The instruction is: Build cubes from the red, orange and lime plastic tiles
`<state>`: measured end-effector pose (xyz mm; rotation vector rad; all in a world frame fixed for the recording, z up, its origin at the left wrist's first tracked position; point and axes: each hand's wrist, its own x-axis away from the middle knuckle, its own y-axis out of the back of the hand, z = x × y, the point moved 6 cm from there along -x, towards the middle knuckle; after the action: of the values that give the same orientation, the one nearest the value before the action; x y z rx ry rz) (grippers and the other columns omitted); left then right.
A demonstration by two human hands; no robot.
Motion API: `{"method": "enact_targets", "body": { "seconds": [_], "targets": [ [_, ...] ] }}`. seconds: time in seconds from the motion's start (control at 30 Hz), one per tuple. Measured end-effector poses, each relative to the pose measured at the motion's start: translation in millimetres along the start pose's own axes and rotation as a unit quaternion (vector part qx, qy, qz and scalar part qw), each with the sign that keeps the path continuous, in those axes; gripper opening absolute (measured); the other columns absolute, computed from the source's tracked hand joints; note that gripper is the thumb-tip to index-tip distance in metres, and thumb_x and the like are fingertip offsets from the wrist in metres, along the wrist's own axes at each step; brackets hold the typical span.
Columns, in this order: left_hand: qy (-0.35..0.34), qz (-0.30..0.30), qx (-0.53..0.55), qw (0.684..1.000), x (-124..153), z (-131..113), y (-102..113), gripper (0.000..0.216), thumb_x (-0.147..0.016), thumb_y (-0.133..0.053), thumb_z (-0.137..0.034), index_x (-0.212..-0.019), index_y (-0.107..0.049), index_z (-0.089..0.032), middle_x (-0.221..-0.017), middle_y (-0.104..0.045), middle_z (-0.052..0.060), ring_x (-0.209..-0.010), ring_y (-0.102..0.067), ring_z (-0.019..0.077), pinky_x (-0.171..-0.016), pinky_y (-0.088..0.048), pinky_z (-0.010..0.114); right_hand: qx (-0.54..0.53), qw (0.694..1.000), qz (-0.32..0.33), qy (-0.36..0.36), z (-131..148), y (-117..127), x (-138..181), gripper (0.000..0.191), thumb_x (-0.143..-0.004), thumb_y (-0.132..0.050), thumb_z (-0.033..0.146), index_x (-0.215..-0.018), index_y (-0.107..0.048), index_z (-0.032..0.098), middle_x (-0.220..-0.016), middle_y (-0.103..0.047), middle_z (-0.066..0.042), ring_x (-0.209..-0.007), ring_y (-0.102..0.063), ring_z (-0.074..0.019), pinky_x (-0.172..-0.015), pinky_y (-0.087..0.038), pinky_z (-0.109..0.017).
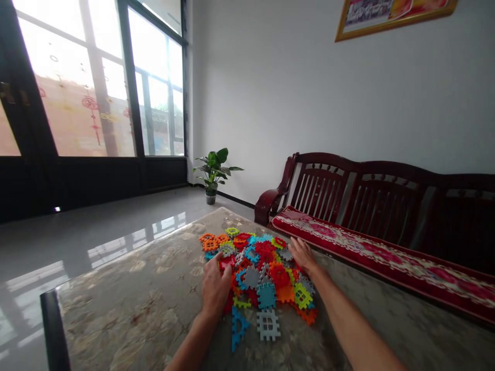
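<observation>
A heap of interlocking plastic building tiles in red, orange, blue, grey and lime green lies on the table between my hands. My left hand is at the heap's left edge, thumb and forefinger apart beside a red tile; its other fingers are partly hidden. At the far right edge of the heap, my right hand rests with its fingers stretched out, near a grey tile. Closest to me are a grey window-shaped tile and a blue triangular tile.
The table has a patterned, glossy top. A dark wooden bench with a red floral cushion stands along its right side. Beyond the far end, a potted plant stands on the floor by the wall.
</observation>
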<state>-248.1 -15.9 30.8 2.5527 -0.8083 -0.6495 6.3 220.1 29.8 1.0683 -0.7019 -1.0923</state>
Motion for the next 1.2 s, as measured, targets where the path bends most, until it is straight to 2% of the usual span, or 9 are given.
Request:
{"method": "enact_targets", "body": {
  "seconds": [0.13, 0.27, 0.37, 0.47, 0.57, 0.77, 0.93, 1.07, 1.2],
  "targets": [
    [-0.006, -0.009, 0.071, 0.997, 5.0, -6.2, 5.3, 0.046, -0.084, -0.046, -0.037, -0.126, -0.055, -0.019, -0.127, -0.06, 0.013, -0.123, -0.054, 0.0265, -0.108, -0.042, 0.043, -0.007, 0.998, 0.046, 0.032, 8.2, -20.4, -5.0, 0.062, -0.096, -0.024, 0.058, -0.151, -0.036, 0.03, -0.16, -0.03, -0.003, -0.147, -0.024, -0.0273, -0.118, -0.019, -0.05],
    [0.018, -0.086, 0.061, 0.994, -4.6, -10.4, 37.3, 0.046, -0.084, -0.046, -0.034, -0.126, -0.055, -0.021, -0.128, -0.06, 0.011, -0.124, -0.053, 0.0272, -0.111, -0.038, 0.046, -0.025, 0.994, 0.066, 0.079, 1.8, -18.2, 1.4, 0.062, -0.095, -0.024, 0.062, -0.142, -0.05, 0.029, -0.154, -0.043, -0.002, -0.141, -0.037, -0.0258, -0.116, -0.026, -0.044],
    [0.064, -0.126, 0.03, 0.99, -31.5, -10.1, 62.4, 0.046, -0.084, -0.047, -0.032, -0.128, -0.055, -0.022, -0.132, -0.06, 0.01, -0.125, -0.053, 0.0278, -0.108, -0.04, 0.046, -0.042, 0.993, 0.056, 0.096, -3.5, -6.0, -1.3, 0.07, -0.096, -0.012, 0.06, -0.129, -0.063, 0.024, -0.14, -0.058, -0.003, -0.132, -0.049, -0.0244, -0.112, -0.034, -0.037],
    [0.043, -0.096, -0.067, 0.992, -72.1, -11.0, 70.3, 0.049, -0.086, -0.047, -0.034, -0.134, -0.055, -0.023, -0.136, -0.059, 0.011, -0.127, -0.053, 0.0308, -0.108, -0.037, 0.051, -0.058, 0.994, 0.022, 0.094, -1.0, 4.2, -14.4, 0.073, -0.098, -0.007, 0.055, -0.125, -0.065, 0.021, -0.134, -0.062, -0.006, -0.129, -0.052, -0.0227, -0.111, -0.035, -0.034],
    [-0.012, 0.011, -0.143, 0.99, -111.3, 0.0, 52.9, 0.048, -0.089, -0.044, -0.039, -0.132, -0.059, -0.024, -0.137, -0.06, 0.011, -0.129, -0.051, 0.0316, -0.109, -0.035, 0.052, -0.052, 0.995, 0.011, 0.084, 8.6, 1.8, -31.4, 0.063, -0.098, -0.017, 0.053, -0.133, -0.059, 0.022, -0.145, -0.052, -0.006, -0.137, -0.043, -0.0229, -0.116, -0.028, -0.036],
    [-0.058, 0.127, -0.22, 0.966, -156.7, 29.3, 9.4, 0.05, -0.087, -0.048, -0.057, -0.132, -0.059, -0.04, -0.15, -0.049, 0.008, -0.142, -0.033, 0.0391, -0.106, -0.023, 0.071, -0.035, 0.996, 0.063, 0.057, 33.4, -20.1, -55.5, 0.068, -0.095, -0.016, 0.064, -0.15, -0.038, 0.029, -0.16, -0.031, -0.006, -0.147, -0.024, -0.0286, -0.118, -0.017, -0.054],
    [-0.097, 0.242, -0.228, 0.938, -159.0, 20.8, -28.3, 0.054, -0.089, -0.039, -0.062, -0.138, -0.052, -0.044, -0.155, -0.041, 0.005, -0.144, -0.03, 0.0376, -0.109, -0.017, 0.07, -0.019, 0.991, 0.128, 0.042, 51.3, -31.1, -51.4, 0.07, -0.09, -0.016, 0.074, -0.148, -0.036, 0.042, -0.162, -0.025, 0.002, -0.148, -0.018, -0.0348, -0.113, -0.007, -0.07],
    [-0.14, 0.274, -0.254, 0.917, -148.6, 15.0, -43.9, 0.052, -0.09, -0.038, -0.062, -0.137, -0.052, -0.046, -0.152, -0.046, 0.001, -0.143, -0.034, 0.0346, -0.113, -0.016, 0.064, 0.001, 0.989, 0.14, 0.045, 57.9, -32.6, -37.6, 0.068, -0.091, -0.016, 0.072, -0.15, -0.031, 0.042, -0.163, -0.018, 0.005, -0.15, -0.008, -0.0328, -0.113, 0.0, -0.07],
    [-0.173, 0.288, -0.268, 0.903, -135.3, 11.2, -45.8, 0.056, -0.09, -0.034, -0.066, -0.14, -0.049, -0.046, -0.151, -0.048, 0.0, -0.142, -0.035, 0.0354, -0.112, -0.019, 0.064, 0.024, 0.99, 0.125, 0.067, 64.3, -34.6, -25.8, 0.063, -0.095, -0.017, 0.065, -0.15, -0.034, 0.04, -0.162, -0.023, 0.005, -0.15, -0.013, -0.0288, -0.116, -0.004, -0.067]
  ]
}}
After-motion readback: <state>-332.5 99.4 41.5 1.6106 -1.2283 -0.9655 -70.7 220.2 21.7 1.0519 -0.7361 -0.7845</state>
